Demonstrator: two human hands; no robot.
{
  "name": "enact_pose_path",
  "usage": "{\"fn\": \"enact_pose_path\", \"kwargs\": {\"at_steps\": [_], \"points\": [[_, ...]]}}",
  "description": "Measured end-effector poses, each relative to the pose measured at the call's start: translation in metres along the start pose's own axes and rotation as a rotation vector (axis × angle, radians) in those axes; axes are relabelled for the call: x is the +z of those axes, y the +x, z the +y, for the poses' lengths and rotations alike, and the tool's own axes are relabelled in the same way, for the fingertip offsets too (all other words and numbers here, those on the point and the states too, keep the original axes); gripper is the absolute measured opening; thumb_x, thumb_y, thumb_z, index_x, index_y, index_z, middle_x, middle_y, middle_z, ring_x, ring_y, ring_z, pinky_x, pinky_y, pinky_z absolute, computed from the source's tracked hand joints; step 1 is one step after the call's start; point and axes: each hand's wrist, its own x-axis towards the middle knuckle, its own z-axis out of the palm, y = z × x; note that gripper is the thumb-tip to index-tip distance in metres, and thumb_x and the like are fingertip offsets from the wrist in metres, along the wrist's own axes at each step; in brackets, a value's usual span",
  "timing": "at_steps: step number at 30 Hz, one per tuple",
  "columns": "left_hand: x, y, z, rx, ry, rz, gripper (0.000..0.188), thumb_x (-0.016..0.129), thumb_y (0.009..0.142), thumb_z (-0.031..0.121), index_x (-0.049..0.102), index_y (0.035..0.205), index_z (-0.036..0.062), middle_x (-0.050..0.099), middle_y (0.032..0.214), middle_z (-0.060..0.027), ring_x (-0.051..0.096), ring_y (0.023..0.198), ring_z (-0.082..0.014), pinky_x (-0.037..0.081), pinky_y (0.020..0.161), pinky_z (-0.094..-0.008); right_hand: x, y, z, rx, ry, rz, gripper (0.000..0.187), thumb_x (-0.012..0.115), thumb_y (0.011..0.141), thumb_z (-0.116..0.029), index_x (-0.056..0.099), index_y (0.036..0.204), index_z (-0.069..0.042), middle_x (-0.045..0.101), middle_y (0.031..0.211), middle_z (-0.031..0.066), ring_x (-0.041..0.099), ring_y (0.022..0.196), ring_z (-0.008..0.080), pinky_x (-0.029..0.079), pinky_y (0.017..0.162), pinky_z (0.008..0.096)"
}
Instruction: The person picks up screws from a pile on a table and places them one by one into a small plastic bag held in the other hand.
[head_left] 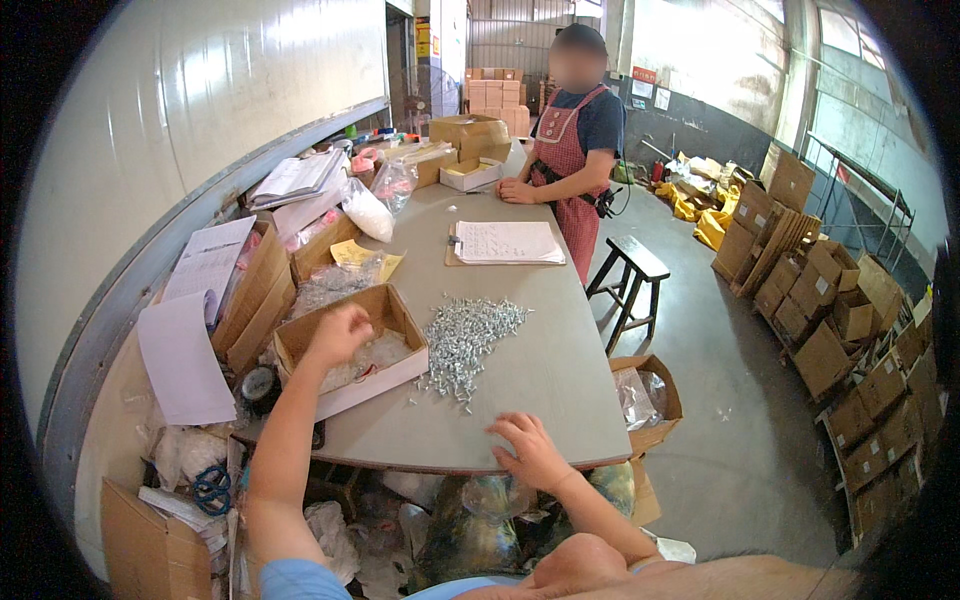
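My left hand (338, 334) is closed in a loose fist over an open shallow cardboard box (390, 372) that holds small clear plastic bags. Whether it grips anything I cannot tell. My right hand (530, 450) rests flat with spread fingers on the grey table (560, 380) near its front edge. Between the two hands, a little further out, lies a loose heap of small silvery screws (465, 340) on the tabletop.
A clipboard with paper (505, 243) lies further up the table. Another person in an apron (573, 150) stands at the far end. Boxes, papers and bags crowd the left edge (300, 240). A wooden stool (632, 275) and a small box (645, 400) stand right; flattened cartons (830, 320) are stacked beyond.
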Motion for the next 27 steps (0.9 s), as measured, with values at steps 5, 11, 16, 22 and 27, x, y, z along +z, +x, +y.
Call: {"fn": "enact_pose_path", "kwargs": {"at_steps": [5, 11, 16, 22, 27], "points": [[0.02, -0.016, -0.006, 0.041, 0.04, -0.505, 0.062, 0.069, 0.076, 0.035, 0.051, 0.128, 0.0055, 0.058, 0.119, -0.0187, 0.056, 0.109, -0.031, 0.044, 0.094, -0.0363, 0.033, 0.066, 0.011, 0.016, -0.349, -0.211, 0.063, 0.057, 0.087, -0.031, 0.03, 0.143, -0.021, 0.015, 0.152, 0.0112, 0.014, 0.139, 0.0396, 0.022, 0.106, 0.0609], [0.027, -0.018, -0.018, 0.126, 0.205, -0.451, 0.063, 0.073, 0.068, 0.023, 0.053, 0.126, 0.0066, 0.06, 0.116, -0.0189, 0.056, 0.108, -0.0355, 0.044, 0.094, -0.0396, 0.055, 0.124, 0.028, 0.148, -0.562, -0.246, 0.058, 0.041, 0.092, -0.044, 0.023, 0.146, -0.034, 0.007, 0.156, 0.0016, 0.006, 0.142, 0.0354, 0.012, 0.109, 0.0628], [0.027, -0.02, -0.018, 0.04, 0.101, -0.423, 0.042, 0.068, 0.069, 0.015, 0.062, 0.109, 0.0025, 0.066, 0.099, -0.0178, 0.063, 0.095, -0.0317, 0.049, 0.085, -0.0376, 0.04, 0.125, 0.032, 0.162, -0.412, -0.277, 0.057, 0.038, 0.094, -0.046, 0.023, 0.146, -0.03, 0.013, 0.155, 0.0036, 0.014, 0.142, 0.0331, 0.015, 0.111, 0.0573], [0.027, -0.02, -0.022, 0.025, 0.131, -0.296, 0.031, 0.064, 0.07, 0.01, 0.067, 0.099, 0.0017, 0.067, 0.095, -0.0192, 0.065, 0.088, -0.0313, 0.051, 0.08, -0.0373, 0.03, 0.089, 0.034, 0.13, -0.44, -0.308, 0.063, 0.036, 0.094, -0.049, 0.022, 0.147, -0.018, 0.016, 0.154, 0.0069, 0.014, 0.141, 0.0328, 0.017, 0.113, 0.051], [0.019, -0.018, -0.013, -0.04, 0.391, -0.377, 0.023, 0.064, 0.069, 0.016, 0.072, 0.09, 0.0094, 0.067, 0.095, -0.0178, 0.064, 0.09, -0.0329, 0.05, 0.082, -0.0408, 0.023, 0.06, 0.031, 0.117, -0.468, -0.264, 0.066, 0.037, 0.093, -0.052, 0.021, 0.148, -0.018, 0.016, 0.154, 0.0083, 0.015, 0.141, 0.0337, 0.018, 0.113, 0.0507]]}}
